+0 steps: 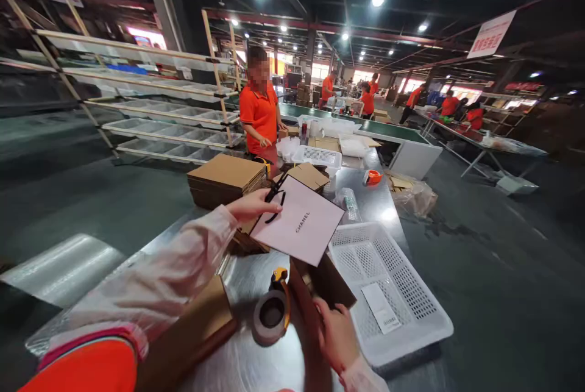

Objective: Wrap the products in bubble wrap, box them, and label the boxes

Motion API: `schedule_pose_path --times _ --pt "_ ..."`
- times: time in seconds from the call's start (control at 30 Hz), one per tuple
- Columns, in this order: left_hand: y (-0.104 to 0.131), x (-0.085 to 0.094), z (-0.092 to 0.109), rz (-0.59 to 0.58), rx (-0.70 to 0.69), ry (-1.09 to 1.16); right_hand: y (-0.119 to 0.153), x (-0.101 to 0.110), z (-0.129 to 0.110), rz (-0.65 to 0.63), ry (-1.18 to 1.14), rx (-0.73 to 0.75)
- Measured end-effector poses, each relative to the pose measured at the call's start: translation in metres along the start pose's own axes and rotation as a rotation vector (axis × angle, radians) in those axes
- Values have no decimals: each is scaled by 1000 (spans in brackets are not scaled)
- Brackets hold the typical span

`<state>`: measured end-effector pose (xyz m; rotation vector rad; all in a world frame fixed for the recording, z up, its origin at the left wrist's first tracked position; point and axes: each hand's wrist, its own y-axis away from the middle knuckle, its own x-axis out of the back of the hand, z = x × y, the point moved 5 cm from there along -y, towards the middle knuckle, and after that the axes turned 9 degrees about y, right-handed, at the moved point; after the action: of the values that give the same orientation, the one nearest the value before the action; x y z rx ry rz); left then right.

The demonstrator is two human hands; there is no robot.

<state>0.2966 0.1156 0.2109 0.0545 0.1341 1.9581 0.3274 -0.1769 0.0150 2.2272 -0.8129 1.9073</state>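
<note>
My left hand (252, 205) is closed on the black-ribbon end of a white paper gift bag (301, 221) lettered CHANEL, which is tilted in the air over the table. Below it stands an open cardboard box (336, 282), its inside partly hidden by the bag. The fingers of my right hand (337, 332) are closed on the near edge of this box. Just left of the box, a tape dispenser (270, 317) with an orange part rests on the metal table (242, 355). A white perforated basket (423, 306) on the right holds a white labelled card (381, 308).
Stacked flat cardboard (228, 175) sits at the back left, and a brown carton (196, 337) at the near left. Another tape dispenser (372, 177) lies near the table's right edge. A co-worker in orange (259, 113) stands beyond, beside tiered racks (169, 108).
</note>
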Motion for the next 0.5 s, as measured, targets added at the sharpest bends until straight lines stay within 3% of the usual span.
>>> schedule_pose_path --times 0.13,0.23,0.3,0.37,0.43,0.47,0.5 --pt "32 -42 -29 162 -2 37 15 41 19 372 35 -76" --pt "49 -86 -55 103 -10 153 7 57 18 495 54 -191" --pt "58 -105 -61 22 -38 204 2 62 26 534 -2 -223" --pt "70 -115 -60 -191 25 159 5 67 46 583 -88 -262" --pt "83 -111 -55 -365 121 -37 11 70 74 595 -171 -319" --pt "88 -103 -50 -345 107 -195 14 71 88 582 -207 -353" --pt "90 -91 -41 -245 24 -379 17 72 99 562 -244 -379"
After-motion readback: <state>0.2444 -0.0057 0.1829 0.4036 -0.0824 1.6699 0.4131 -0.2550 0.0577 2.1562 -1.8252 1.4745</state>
